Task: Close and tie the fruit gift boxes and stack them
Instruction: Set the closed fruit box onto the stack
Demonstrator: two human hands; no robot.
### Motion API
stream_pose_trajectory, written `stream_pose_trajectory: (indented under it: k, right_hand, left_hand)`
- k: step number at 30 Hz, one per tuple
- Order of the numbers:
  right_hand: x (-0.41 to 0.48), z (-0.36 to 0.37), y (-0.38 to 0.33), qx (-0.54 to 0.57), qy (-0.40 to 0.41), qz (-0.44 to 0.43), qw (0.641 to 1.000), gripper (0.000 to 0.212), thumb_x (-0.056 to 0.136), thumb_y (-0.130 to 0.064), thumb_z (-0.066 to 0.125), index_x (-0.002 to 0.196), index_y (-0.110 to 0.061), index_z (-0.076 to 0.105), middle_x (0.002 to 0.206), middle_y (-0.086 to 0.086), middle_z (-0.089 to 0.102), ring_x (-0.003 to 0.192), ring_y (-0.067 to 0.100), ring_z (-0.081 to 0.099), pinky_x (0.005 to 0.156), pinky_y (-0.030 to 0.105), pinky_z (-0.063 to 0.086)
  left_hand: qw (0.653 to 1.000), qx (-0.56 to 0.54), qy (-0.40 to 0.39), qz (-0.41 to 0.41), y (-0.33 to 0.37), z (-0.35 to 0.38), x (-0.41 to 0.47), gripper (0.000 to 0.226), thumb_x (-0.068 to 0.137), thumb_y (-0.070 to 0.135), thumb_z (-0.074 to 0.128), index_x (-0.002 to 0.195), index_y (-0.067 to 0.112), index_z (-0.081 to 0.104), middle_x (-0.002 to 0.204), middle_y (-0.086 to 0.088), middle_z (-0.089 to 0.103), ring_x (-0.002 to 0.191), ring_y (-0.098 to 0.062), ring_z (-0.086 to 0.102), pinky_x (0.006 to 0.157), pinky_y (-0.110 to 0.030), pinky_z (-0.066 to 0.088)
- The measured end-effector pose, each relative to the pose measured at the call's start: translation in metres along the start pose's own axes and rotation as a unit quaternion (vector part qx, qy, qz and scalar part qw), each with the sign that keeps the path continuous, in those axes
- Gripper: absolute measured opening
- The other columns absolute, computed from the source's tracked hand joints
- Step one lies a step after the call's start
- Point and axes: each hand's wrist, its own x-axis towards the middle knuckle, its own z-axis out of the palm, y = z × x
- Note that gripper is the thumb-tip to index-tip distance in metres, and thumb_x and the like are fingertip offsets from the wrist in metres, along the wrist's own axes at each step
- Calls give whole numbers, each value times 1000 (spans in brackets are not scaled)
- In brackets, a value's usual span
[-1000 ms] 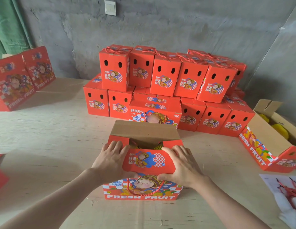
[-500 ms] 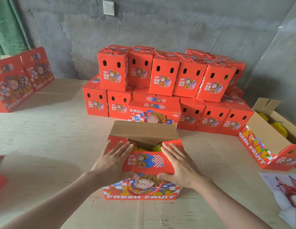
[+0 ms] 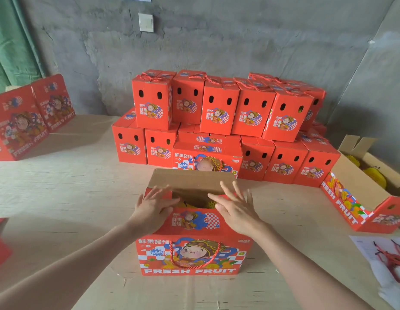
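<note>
Centrally, a red gift box (image 3: 194,253) is seen standing on the pale wooden table (image 3: 60,198), nearest the camera. Top only partly closed: the far flap (image 3: 194,182) is raised with its brown inside showing, and the near flap (image 3: 194,220) is folded inward. The left hand (image 3: 152,209) is laid flat, fingers straight and spread, over the left end of the opening; nothing is gripped. The right hand (image 3: 237,209) is spread likewise over the right end, released. Yellow fruit (image 3: 211,204) is glimpsed in the gap between the hands. A red rope handle (image 3: 172,256) is hung down the front. Behind, closed boxes (image 3: 217,113) are stacked in two tiers. An open box (image 3: 362,198) is set to the right.
</note>
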Motion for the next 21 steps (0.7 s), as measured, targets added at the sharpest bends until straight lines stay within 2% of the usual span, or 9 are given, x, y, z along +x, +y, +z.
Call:
stream_pose_trajectory:
  k: [2,4,7,9,10,13,16,19,21]
  right_hand:
    - [6,9,-2,-14,-1,57,998,51,103,-44,20,150,-43,0,159,0,-18,144,26,-23,113,51,-13]
    - [9,12,-1,-9,-3,82,997,61,101,-47,23,148,-39,-16,156,2,-28,141,25,-29,112,51,-16]
    - [10,12,-1,13,9,95,995,73,100,-51,28,146,-31,-25,153,4,-34,135,21,-36,110,50,-18]
    - [8,14,-2,26,43,105,993,81,98,-54,33,146,-26,-26,154,6,-32,138,22,-32,112,50,-15]
    - [6,15,-2,42,68,116,990,87,95,-56,38,147,-23,-24,155,8,-29,142,24,-27,113,50,-12]
    - [1,15,-2,149,124,161,968,111,83,-59,60,149,-15,-18,158,12,-18,147,27,-11,117,44,2]
    - [0,12,1,251,124,171,945,122,77,-50,73,149,-13,-19,160,9,-13,148,21,-4,116,31,11]
    - [-5,11,2,342,185,150,909,116,75,-24,81,152,-14,-5,160,8,10,146,19,16,113,28,21]
    - [-9,9,4,380,234,144,883,97,73,-15,81,148,-15,19,150,7,35,139,19,33,108,26,32]
  left_hand:
    - [991,-68,75,-83,-2,-4,15,67,93,28,56,150,32,20,160,-1,2,146,-26,6,116,-53,13]
    - [973,-146,83,-161,-6,-6,30,94,84,30,70,152,18,5,159,-11,1,144,-32,13,113,-50,23]
    - [914,-325,77,-230,-18,-9,48,108,78,21,77,151,9,-2,151,-18,28,136,-34,33,107,-49,34]
    - [865,-420,121,-246,-21,-12,51,105,79,4,74,151,10,-2,138,-17,47,123,-34,48,100,-53,42]
    - [858,-428,141,-246,-21,-12,50,105,78,-3,72,151,11,-1,133,-15,51,119,-34,51,97,-54,45]
    - [898,-349,164,-212,-20,-7,44,95,74,-11,69,150,9,15,127,-14,50,116,-34,51,93,-52,47]
    - [925,-278,198,-167,-20,-5,36,63,72,-6,70,130,3,46,123,-17,53,114,-32,51,94,-46,46]
    - [930,-247,235,-138,-20,-6,28,38,72,-1,75,107,4,61,112,-13,58,109,-30,52,89,-40,44]
    - [928,-239,250,-138,-20,-7,23,28,72,2,77,97,7,65,108,-12,59,104,-29,55,79,-35,45]
